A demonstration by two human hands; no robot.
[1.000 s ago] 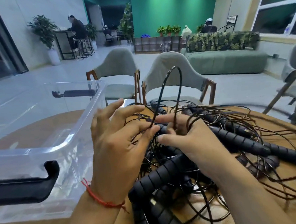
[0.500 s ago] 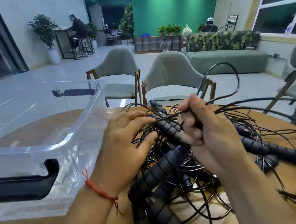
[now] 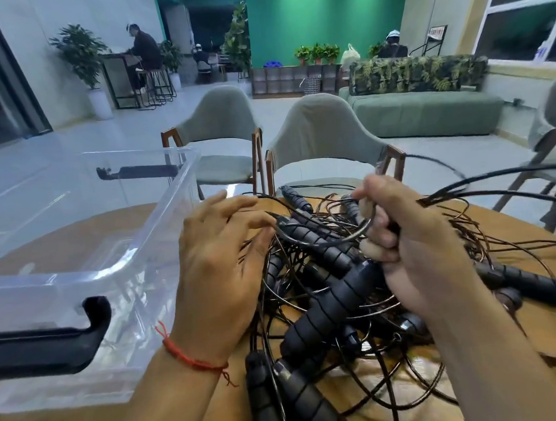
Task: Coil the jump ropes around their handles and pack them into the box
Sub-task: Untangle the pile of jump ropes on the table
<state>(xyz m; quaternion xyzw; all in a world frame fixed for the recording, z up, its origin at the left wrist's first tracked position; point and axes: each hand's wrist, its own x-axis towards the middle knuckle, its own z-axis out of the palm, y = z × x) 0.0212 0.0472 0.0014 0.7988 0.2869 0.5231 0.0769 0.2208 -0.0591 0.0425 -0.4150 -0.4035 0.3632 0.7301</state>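
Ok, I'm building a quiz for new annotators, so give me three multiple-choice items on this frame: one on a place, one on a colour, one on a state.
1. Where does the clear box stand relative to the jump ropes?
A. to their left
B. to their right
C. on top of them

2. What colour is the string bracelet?
A. blue
B. red
C. yellow

3. What is the right hand doing?
A. lying flat on the table
B. holding the box
C. gripping a cord

Key: 1 A, the box sits left of the tangled pile; 2 B, the thread round the wrist is red; 3 C, its fingers curl round a cord above the pile.
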